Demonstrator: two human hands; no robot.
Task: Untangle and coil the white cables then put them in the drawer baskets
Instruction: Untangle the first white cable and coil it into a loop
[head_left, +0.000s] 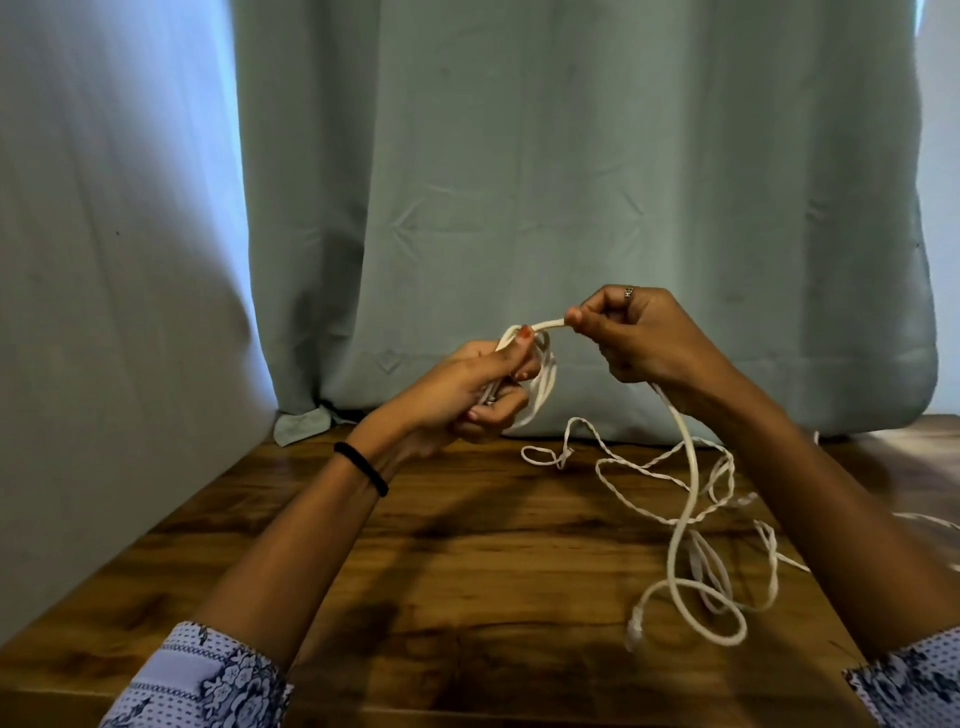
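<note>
Here, seen from a head-worn camera looking forward and down, two bare hands are raised above a dark wooden table (467, 571), working on white cable. The left hand (467, 389) has its fingers curled around a small bundle of coiled loops (543, 384), which hang in a bunch from the fist, clear of the tabletop. A black band (362, 468) circles the left wrist. A short, taut run of thick white cable (548, 325) bridges the gap from that bundle across to the right hand (639, 338), which pinches it between thumb and fingertips, the other fingers folded in; a ring (629, 292) sits on one finger. From under the right hand the same thick cable drops down to the table and ends in a loose loop near the front right, with a plug-like end that is too blurred to identify. Beside and beneath it lies a thinner twisted white cable (623, 488), sprawled in untidy loops across the right half of the table, partly crossing the thick one. More white cable shows at the far right edge, cut off by the frame. Patterned blue-and-white sleeves (208, 675) cover both forearms near the bottom corners. Behind the table hangs a pale green curtain (571, 182), its hem touching the table's back edge, with a plain wall to the left.
</note>
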